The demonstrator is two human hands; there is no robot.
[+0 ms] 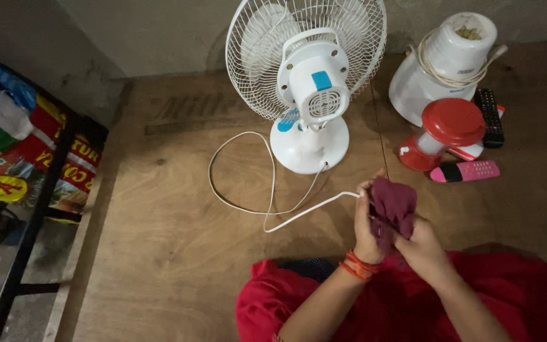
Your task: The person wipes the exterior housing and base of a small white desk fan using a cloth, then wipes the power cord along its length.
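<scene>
The white flat power cord [267, 190] of the small white plastic desk fan [308, 82] was where our work stood, and we held its end wrapped in a crumpled maroon cloth [392, 206]. Our left hand [367, 234] was closed around the cord and the cloth's near side, with orange thread bangles on the wrist. Our right hand [422, 248] was clamped on the cloth from below, so both hands sat together, touching through the fabric. From there the cord ran out in a loose loop over the bare wooden floor board [159, 253] and back to the fan's round base, in the middle near the wall.

We judged the wiping barely begun: only the end of the cord lay inside the cloth, while the whole loop and the fan itself were untouched by it.

Toward the far right corner stood a white mixer base with a wound cable [444, 63], a red-lidded jar [447, 130], a black remote [490, 117] and a pink oblong case [466, 171]. Printed sacks [7, 145] lay past the left edge.
</scene>
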